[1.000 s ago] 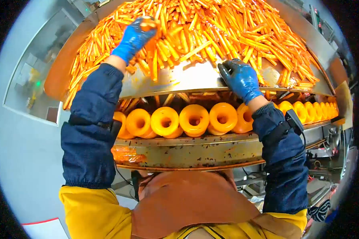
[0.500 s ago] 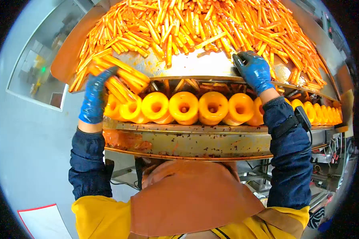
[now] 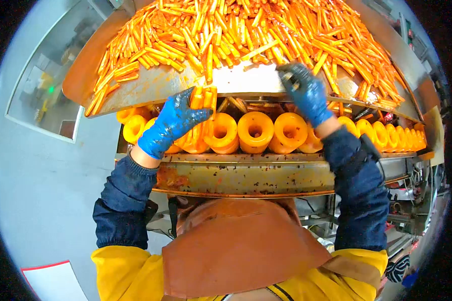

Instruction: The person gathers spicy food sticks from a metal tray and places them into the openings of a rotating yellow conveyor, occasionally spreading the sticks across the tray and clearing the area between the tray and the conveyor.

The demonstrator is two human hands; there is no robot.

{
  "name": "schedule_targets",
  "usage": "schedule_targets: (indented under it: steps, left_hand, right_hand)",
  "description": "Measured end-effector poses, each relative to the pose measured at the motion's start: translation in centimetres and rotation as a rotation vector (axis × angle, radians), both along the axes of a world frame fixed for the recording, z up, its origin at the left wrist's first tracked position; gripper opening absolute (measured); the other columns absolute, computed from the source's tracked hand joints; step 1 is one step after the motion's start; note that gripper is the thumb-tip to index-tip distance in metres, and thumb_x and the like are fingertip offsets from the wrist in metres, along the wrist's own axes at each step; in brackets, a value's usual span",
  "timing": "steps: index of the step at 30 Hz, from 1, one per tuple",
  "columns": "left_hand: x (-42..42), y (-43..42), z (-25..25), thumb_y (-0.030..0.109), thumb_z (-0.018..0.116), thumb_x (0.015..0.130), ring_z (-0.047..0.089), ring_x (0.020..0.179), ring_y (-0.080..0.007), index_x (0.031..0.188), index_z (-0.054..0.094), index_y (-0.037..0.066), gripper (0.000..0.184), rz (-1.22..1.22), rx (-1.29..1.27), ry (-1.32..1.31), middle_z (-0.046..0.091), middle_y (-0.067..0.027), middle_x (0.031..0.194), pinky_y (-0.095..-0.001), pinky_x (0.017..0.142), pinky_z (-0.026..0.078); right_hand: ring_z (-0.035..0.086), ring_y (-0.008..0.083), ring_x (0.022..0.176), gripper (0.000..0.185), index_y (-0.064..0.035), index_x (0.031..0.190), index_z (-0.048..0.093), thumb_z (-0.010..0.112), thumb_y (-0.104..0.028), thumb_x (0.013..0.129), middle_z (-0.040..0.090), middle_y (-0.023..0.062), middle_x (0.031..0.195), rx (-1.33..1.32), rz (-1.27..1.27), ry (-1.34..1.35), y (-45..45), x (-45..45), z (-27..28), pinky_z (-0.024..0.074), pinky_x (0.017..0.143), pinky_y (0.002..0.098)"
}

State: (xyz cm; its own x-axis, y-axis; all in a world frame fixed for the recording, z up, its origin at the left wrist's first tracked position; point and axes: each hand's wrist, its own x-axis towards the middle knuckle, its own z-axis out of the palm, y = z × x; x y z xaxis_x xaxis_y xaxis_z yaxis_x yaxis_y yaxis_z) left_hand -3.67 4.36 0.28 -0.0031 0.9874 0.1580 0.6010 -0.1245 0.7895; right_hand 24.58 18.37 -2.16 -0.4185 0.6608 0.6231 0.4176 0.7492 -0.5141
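My left hand (image 3: pixel 173 120), in a blue glove with dark smears, is closed around a bunch of orange, oily food sticks (image 3: pixel 202 103). The bunch stands nearly upright over the row of orange funnel-mouthed cups (image 3: pixel 255 131), its lower ends in front of a cup; whether they are inside one I cannot tell. My right hand (image 3: pixel 305 93), also gloved, hovers by the front edge of the metal tray (image 3: pixel 160 85). Its fingers are curved and apart, with nothing visible in them.
A large heap of the same sticks (image 3: pixel 236 30) covers the back of the tray. The cups run rightward in a line behind a metal ledge (image 3: pixel 246 178) dotted with dark specks. A grey wall with a window (image 3: pixel 45 80) stands at left.
My left hand has moved right with the bunch, which has turned from slanting to nearly upright. My right hand has lifted off the tray edge and shifted slightly left. The cups appear shifted.
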Motion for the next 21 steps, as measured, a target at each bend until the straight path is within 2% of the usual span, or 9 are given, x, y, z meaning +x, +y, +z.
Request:
schedule_targets:
  steps: [2, 4, 9, 10, 11, 14, 15, 20, 21]
  left_hand:
    - [-1.0, 0.0, -2.3, 0.022, 0.075, 0.07, 0.061, 0.091, -0.0192, 0.11, 0.059, 0.0, 0.048, 0.102, 0.025, 0.04, 0.065, -0.0139, 0.099, -0.0342, 0.083, 0.047]
    - [1.3, -1.3, 0.4, 0.023, 0.075, 0.07, 0.061, 0.09, -0.0201, 0.109, 0.059, 0.0, 0.048, 0.065, 0.005, -0.004, 0.065, -0.0141, 0.098, -0.0337, 0.082, 0.047]
    - [2.6, -3.8, 2.0, 0.018, 0.076, 0.07, 0.059, 0.081, -0.0139, 0.102, 0.06, 0.0, 0.04, 0.101, 0.156, 0.121, 0.065, -0.006, 0.088, -0.0293, 0.074, 0.048]
    - [2.2, -3.9, 1.8, 0.015, 0.076, 0.071, 0.058, 0.08, -0.0117, 0.1, 0.061, 0.002, 0.035, 0.17, 0.175, -0.095, 0.064, -0.0039, 0.087, -0.0281, 0.073, 0.048]
    - [1.9, -3.9, 1.4, 0.012, 0.075, 0.072, 0.056, 0.078, -0.0096, 0.098, 0.061, 0.004, 0.031, 0.237, 0.193, -0.312, 0.063, -0.0018, 0.085, -0.0269, 0.072, 0.048]
    - [1.9, -2.8, -0.3, 0.01, 0.075, 0.074, 0.056, 0.075, -0.0083, 0.092, 0.062, 0.006, 0.023, 0.331, 0.134, -0.471, 0.063, -0.0007, 0.086, -0.0257, 0.071, 0.049]
    - [2.3, -2.7, -0.7, 0.012, 0.076, 0.073, 0.056, 0.074, -0.0081, 0.09, 0.063, 0.005, 0.022, 0.338, 0.063, -0.461, 0.063, -0.0007, 0.085, -0.0257, 0.071, 0.049]
    - [4.0, -1.9, -2.6, 0.012, 0.073, 0.076, 0.057, 0.072, -0.0086, 0.092, 0.065, 0.006, 0.019, 0.209, 0.059, -0.398, 0.063, 0.0007, 0.081, -0.0254, 0.066, 0.048]
    - [4.3, -2.2, -2.3, 0.012, 0.072, 0.076, 0.056, 0.072, -0.0087, 0.092, 0.065, 0.006, 0.018, 0.18, 0.068, -0.376, 0.063, 0.0006, 0.081, -0.0257, 0.066, 0.048]
  right_hand:
    - [0.066, 0.0227, 0.076, 0.038, -0.0137, 0.115, 0.057, 0.068, -0.021, 0.079, 0.065, 0.0092, 0.102, -0.365, 0.181, 0.055, -6.3, -3.3, 1.9, 0.0527, 0.069, 0.033]
    - [0.063, 0.0314, 0.09, 0.055, -0.0104, 0.123, 0.051, 0.071, -0.029, 0.075, 0.063, 0.0153, 0.106, -0.586, 0.424, 0.155, -9.0, -6.7, -0.4, 0.0504, 0.077, 0.0388]
    - [0.06, 0.0381, 0.084, 0.033, -0.0025, 0.102, 0.058, 0.065, -0.021, 0.075, 0.061, 0.0211, 0.093, -0.48, 0.262, 0.273, -10.9, -8.4, -2.6, 0.0495, 0.073, 0.0399]
    - [0.06, 0.0388, 0.084, 0.032, -0.0015, 0.1, 0.058, 0.065, -0.02, 0.075, 0.06, 0.0219, 0.092, -0.4, 0.149, 0.218, -11.0, -7.3, -1.9, 0.0494, 0.073, 0.0405]
    - [0.059, 0.0393, 0.086, 0.033, -0.0006, 0.102, 0.057, 0.064, -0.018, 0.075, 0.061, 0.0225, 0.094, -0.347, 0.085, 0.083, -10.9, -6.3, -0.8, 0.0493, 0.075, 0.0414]
    - [0.06, 0.0316, 0.093, 0.039, -0.0007, 0.109, 0.056, 0.066, -0.02, 0.077, 0.06, 0.0199, 0.102, -0.173, 0.02, -0.154, -10.4, -4.2, -2.4, 0.0489, 0.08, 0.0369]
    - [0.056, 0.0355, 0.1, 0.043, -0.0027, 0.113, 0.055, 0.066, -0.023, 0.077, 0.058, 0.0203, 0.108, -0.155, -0.049, -0.15, -10.7, -4.0, -2.6, 0.0466, 0.085, 0.0407]
    - [0.059, 0.0356, 0.095, 0.04, -0.0091, 0.115, 0.055, 0.063, -0.025, 0.079, 0.06, 0.0189, 0.103, -0.083, 0.047, -0.029, -11.3, -5.6, -1.7, 0.0492, 0.08, 0.0405]
    - [0.06, 0.0346, 0.093, 0.039, -0.009, 0.114, 0.055, 0.062, -0.023, 0.079, 0.061, 0.0188, 0.1, -0.209, 0.13, -0.058, -11.4, -6.5, -2.3, 0.0497, 0.079, 0.0399]
